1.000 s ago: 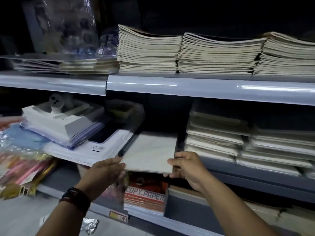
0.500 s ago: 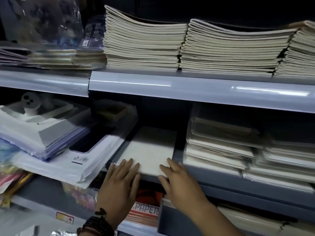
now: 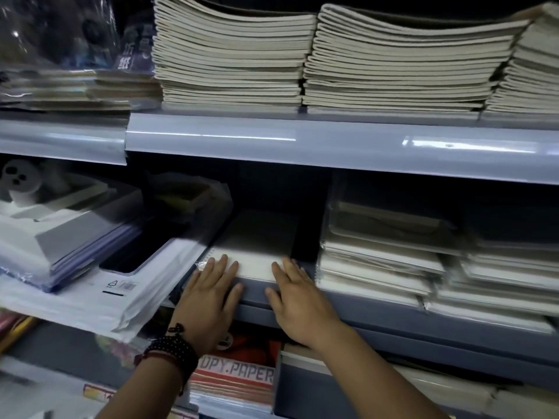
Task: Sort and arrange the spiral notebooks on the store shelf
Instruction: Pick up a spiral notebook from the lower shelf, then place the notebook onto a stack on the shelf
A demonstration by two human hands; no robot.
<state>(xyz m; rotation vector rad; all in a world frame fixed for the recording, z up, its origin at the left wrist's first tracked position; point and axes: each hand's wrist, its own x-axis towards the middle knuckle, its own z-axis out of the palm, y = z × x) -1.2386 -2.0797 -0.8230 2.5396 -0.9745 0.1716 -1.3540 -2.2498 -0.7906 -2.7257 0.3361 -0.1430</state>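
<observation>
Both forearms reach forward, the left wrist wearing dark beaded bracelets, above a red copy-paper pack. The left hand and right hand lie palm-down side by side over the shelf lip, fingers straight and slightly spread, gripping nothing, tips resting on the near edge of the white spiral notebook, which lies flat ahead of them, its coil by the left fingertips. Right of the right fingers sit wrapped notebook stacks; above the fingertips, taller piles.
</observation>
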